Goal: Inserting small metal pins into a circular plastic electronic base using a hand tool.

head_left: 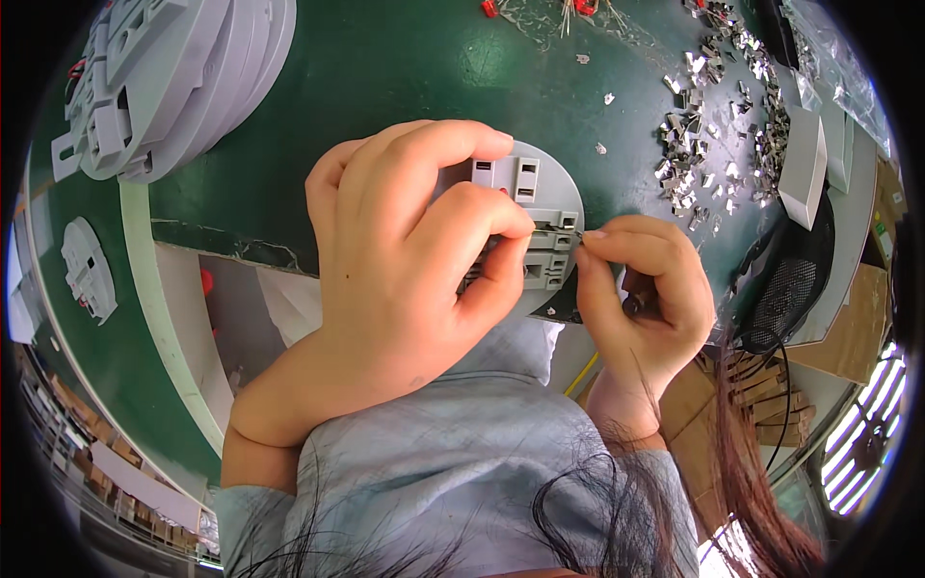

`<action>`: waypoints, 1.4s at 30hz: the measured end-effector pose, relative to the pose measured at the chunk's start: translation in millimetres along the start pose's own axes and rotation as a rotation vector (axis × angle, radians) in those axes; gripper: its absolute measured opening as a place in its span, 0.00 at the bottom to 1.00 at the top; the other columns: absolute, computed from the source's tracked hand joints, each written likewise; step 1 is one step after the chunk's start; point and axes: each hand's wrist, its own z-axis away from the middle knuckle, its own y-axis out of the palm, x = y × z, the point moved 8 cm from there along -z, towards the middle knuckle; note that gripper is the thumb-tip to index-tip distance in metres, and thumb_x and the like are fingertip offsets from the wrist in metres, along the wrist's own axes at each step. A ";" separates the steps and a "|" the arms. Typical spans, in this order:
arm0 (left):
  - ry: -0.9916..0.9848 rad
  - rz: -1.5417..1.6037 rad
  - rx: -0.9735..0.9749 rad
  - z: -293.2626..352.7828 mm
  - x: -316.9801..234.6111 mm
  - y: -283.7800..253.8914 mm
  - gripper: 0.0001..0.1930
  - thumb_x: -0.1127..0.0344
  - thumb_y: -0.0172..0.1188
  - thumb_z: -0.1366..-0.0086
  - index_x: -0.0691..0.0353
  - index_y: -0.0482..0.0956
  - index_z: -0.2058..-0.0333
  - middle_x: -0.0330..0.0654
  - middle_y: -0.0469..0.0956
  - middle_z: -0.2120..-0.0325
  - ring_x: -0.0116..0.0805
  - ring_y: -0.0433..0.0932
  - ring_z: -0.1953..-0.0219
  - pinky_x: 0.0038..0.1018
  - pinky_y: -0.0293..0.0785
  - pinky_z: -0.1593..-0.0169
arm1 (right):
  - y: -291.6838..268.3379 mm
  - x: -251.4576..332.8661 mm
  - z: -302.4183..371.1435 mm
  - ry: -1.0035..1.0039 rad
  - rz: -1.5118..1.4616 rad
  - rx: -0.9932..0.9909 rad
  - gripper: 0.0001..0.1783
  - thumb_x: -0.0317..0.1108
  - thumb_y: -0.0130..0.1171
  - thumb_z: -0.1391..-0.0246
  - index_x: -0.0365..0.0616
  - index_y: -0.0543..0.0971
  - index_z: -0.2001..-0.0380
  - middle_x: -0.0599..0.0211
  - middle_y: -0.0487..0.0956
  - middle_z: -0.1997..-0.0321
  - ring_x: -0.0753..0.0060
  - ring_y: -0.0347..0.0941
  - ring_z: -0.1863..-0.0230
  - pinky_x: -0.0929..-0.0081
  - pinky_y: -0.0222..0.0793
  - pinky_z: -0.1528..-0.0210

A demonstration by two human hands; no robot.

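A round light-grey plastic housing (570, 193) with raised slotted blocks lies at the near edge of the green table. My left hand (405, 241) is curled over its left part and hides much of it. Its thumb and index finger close together at the middle slots, while another fingertip reaches the far side of the housing. At the housing's right edge, my right hand (655, 279) pinches thumb against index finger. A tiny dark piece shows at those fingertips, too small to name. Small metal contacts (554, 228) sit in the slots between the hands.
Loose metal clips (684, 144) are scattered at the far right, beside a white angled block (803, 169) and a black mesh bag (795, 279). Grey housings (207, 87) are stacked at the far left. Another housing (87, 270) lies at left. Red-tipped wires (578, 10) lie at the back.
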 end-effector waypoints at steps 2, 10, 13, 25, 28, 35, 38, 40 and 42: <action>-0.005 0.000 0.002 0.2 0.3 0.5 0.12 0.78 0.68 0.51 0.57 0.80 0.68 0.43 0.74 0.48 0.44 0.69 0.47 0.33 0.67 0.46 | 0.7 -0.6 0.6 0.000 0.000 -0.001 0.16 0.17 0.69 0.64 0.47 0.81 0.70 0.70 0.83 0.69 0.69 0.78 0.71 0.73 0.67 0.67; 0.017 -0.028 0.005 0.4 -0.2 -0.5 0.12 0.78 0.69 0.51 0.56 0.80 0.68 0.43 0.74 0.48 0.43 0.69 0.47 0.33 0.66 0.47 | 1.6 2.7 2.8 0.007 -0.025 0.008 0.14 0.16 0.70 0.62 0.45 0.82 0.71 0.70 0.82 0.67 0.76 0.73 0.72 0.78 0.63 0.68; 0.019 -0.023 -0.004 0.9 0.0 -0.9 0.13 0.78 0.69 0.52 0.55 0.80 0.68 0.43 0.74 0.48 0.43 0.69 0.48 0.33 0.66 0.47 | 3.5 3.0 3.1 0.025 -0.067 0.028 0.12 0.13 0.68 0.58 0.42 0.82 0.71 0.69 0.81 0.64 0.88 0.63 0.74 0.88 0.54 0.73; 0.024 -0.052 -0.030 1.4 -1.2 -3.7 0.12 0.77 0.69 0.53 0.54 0.80 0.69 0.40 0.75 0.49 0.43 0.72 0.50 0.35 0.64 0.45 | 2.4 33.9 -9.0 -0.363 0.158 0.065 0.20 0.15 0.71 0.62 0.48 0.71 0.73 0.69 0.82 0.67 0.74 0.70 0.77 0.74 0.60 0.73; 0.021 -0.045 -0.016 -2.0 -3.1 -2.1 0.12 0.77 0.69 0.53 0.54 0.80 0.70 0.40 0.75 0.49 0.42 0.72 0.49 0.35 0.63 0.45 | 7.4 50.6 -15.7 -0.590 0.373 0.243 0.20 0.17 0.70 0.64 0.48 0.69 0.76 0.69 0.81 0.69 0.68 0.70 0.78 0.69 0.61 0.74; 0.006 -0.038 -0.037 -0.4 -1.1 -3.4 0.12 0.77 0.69 0.55 0.54 0.80 0.71 0.39 0.75 0.49 0.40 0.73 0.50 0.36 0.62 0.44 | 15.0 54.8 -36.2 -0.367 0.350 0.425 0.15 0.20 0.69 0.64 0.45 0.74 0.75 0.69 0.80 0.70 0.68 0.69 0.78 0.71 0.59 0.75; 0.015 -0.030 -0.040 -0.1 0.1 -2.9 0.12 0.77 0.69 0.55 0.54 0.80 0.71 0.39 0.76 0.50 0.40 0.73 0.50 0.36 0.62 0.44 | 9.9 34.0 -40.5 -0.112 0.188 0.435 0.11 0.20 0.70 0.63 0.42 0.78 0.75 0.69 0.79 0.71 0.75 0.68 0.77 0.75 0.57 0.76; 0.030 -0.029 -0.032 -0.3 0.1 -2.1 0.12 0.77 0.69 0.55 0.54 0.79 0.71 0.39 0.76 0.50 0.40 0.74 0.51 0.36 0.62 0.45 | 7.6 22.2 -40.5 0.060 0.077 0.435 0.09 0.21 0.70 0.63 0.40 0.80 0.75 0.70 0.79 0.72 0.80 0.67 0.77 0.78 0.55 0.76; 0.038 -0.028 -0.046 -1.1 0.1 -2.9 0.12 0.77 0.69 0.55 0.54 0.79 0.71 0.39 0.76 0.50 0.40 0.74 0.51 0.36 0.62 0.45 | 8.3 23.4 -40.0 0.060 0.086 0.420 0.09 0.21 0.70 0.62 0.40 0.81 0.75 0.70 0.79 0.72 0.82 0.65 0.76 0.80 0.55 0.76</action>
